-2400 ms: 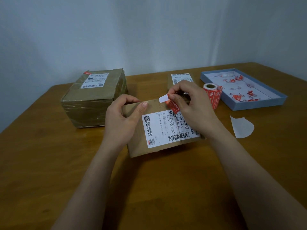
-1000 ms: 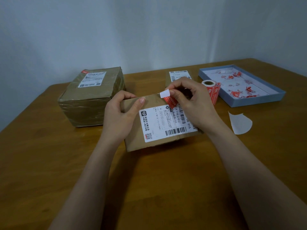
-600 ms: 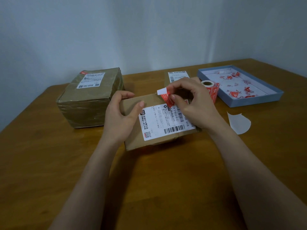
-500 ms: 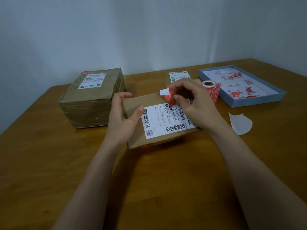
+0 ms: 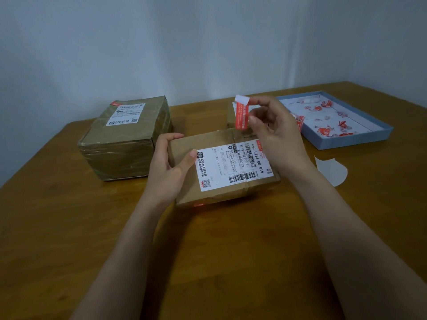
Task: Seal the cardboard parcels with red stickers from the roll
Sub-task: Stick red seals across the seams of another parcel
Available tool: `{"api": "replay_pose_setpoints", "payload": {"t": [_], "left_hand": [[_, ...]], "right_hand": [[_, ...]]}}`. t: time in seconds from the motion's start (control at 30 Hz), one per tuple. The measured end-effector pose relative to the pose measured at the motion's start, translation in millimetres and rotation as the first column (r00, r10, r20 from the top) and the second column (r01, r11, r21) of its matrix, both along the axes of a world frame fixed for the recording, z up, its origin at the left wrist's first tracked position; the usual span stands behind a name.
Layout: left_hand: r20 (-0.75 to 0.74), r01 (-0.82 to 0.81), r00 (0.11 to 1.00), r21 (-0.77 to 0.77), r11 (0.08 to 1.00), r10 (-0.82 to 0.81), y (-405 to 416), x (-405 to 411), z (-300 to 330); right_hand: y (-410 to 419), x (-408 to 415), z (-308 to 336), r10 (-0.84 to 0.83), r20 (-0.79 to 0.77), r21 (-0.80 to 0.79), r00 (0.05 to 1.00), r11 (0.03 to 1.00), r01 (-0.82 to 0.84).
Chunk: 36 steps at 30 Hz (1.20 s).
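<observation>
A small cardboard parcel with a white shipping label lies in the middle of the wooden table. My left hand grips its left end, thumb on top. My right hand is raised above the parcel's far right corner and pinches a red sticker by its top; the sticker hangs free in the air with a white tab at its upper end. The red sticker roll is mostly hidden behind my right hand. A second small parcel peeks out behind the sticker.
A larger taped parcel with a label stands at the back left. A shallow blue tray holding red and white sticker scraps sits at the back right. A white backing-paper scrap lies right of my right wrist.
My right hand has lifted the red sticker up off the parcel's top, so it now hangs free above the far edge. My left hand keeps its hold on the parcel.
</observation>
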<state>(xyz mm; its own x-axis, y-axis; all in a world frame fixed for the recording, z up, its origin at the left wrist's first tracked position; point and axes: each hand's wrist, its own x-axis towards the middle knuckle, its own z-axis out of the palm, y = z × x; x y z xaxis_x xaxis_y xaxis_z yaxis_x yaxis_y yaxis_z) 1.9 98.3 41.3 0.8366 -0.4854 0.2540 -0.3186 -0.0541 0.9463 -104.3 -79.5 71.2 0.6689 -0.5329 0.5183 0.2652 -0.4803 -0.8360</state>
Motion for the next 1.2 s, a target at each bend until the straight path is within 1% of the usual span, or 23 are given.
{"api": "replay_pose_setpoints", "payload": {"t": [0.07,0.17,0.33,0.5,0.67,0.73,0.8,0.9,0.97,1.0,1.03,1.1,1.13,1.17,1.2], "left_hand": [[-0.04,-0.019,0.999,-0.001,1.0,0.019,0,0,1],[-0.109,-0.072,0.991,-0.003,0.997,0.071,2,4,2],[-0.279,-0.174,0.945,0.01,0.985,0.17,11,19,-1],[-0.42,-0.243,0.881,-0.003,0.97,0.22,15,26,-5],[-0.454,-0.28,0.854,0.015,0.96,0.256,17,27,-3],[-0.478,-0.251,0.847,0.03,0.968,0.234,18,23,-3],[-0.493,-0.22,0.847,0.016,0.975,0.199,19,21,-2],[-0.456,-0.215,0.875,-0.066,0.974,0.162,20,17,1],[-0.387,-0.244,0.907,-0.159,0.957,0.167,21,15,4],[-0.349,-0.262,0.921,-0.232,0.937,0.172,22,13,6],[-0.317,-0.273,0.934,-0.331,0.903,0.166,22,13,8],[-0.31,-0.296,0.939,-0.52,0.802,0.146,25,12,13],[-0.317,-0.313,0.937,-0.569,0.761,0.149,25,13,13],[-0.313,-0.328,0.934,-0.566,0.756,0.171,26,13,14],[-0.296,-0.339,0.932,-0.515,0.787,0.208,26,13,13]], "right_hand": [[-6,0,0,-0.063,0.01,0.069,0.998,0.996,0.063],[-10,0,-1,-0.117,-0.019,0.117,0.993,0.986,0.118],[-7,3,-5,-0.112,-0.075,0.164,0.991,0.979,0.123],[-1,6,-17,-0.095,-0.198,0.21,0.976,0.968,0.137],[1,8,-27,-0.103,-0.339,0.203,0.935,0.962,0.18],[2,8,-28,-0.083,-0.34,0.206,0.937,0.965,0.161],[5,8,-27,-0.091,-0.304,0.178,0.948,0.973,0.15],[6,5,-22,-0.126,-0.201,0.163,0.971,0.973,0.16],[5,3,-19,-0.151,-0.13,0.194,0.98,0.965,0.175],[5,1,-18,-0.162,-0.099,0.213,0.982,0.96,0.18],[4,0,-17,-0.171,-0.071,0.233,0.983,0.955,0.183],[5,-2,-16,-0.196,-0.032,0.284,0.98,0.938,0.197],[5,-2,-15,-0.207,-0.031,0.312,0.978,0.928,0.206],[4,-1,-16,-0.219,-0.041,0.328,0.975,0.919,0.22],[4,0,-16,-0.235,-0.059,0.328,0.97,0.913,0.241]]}}
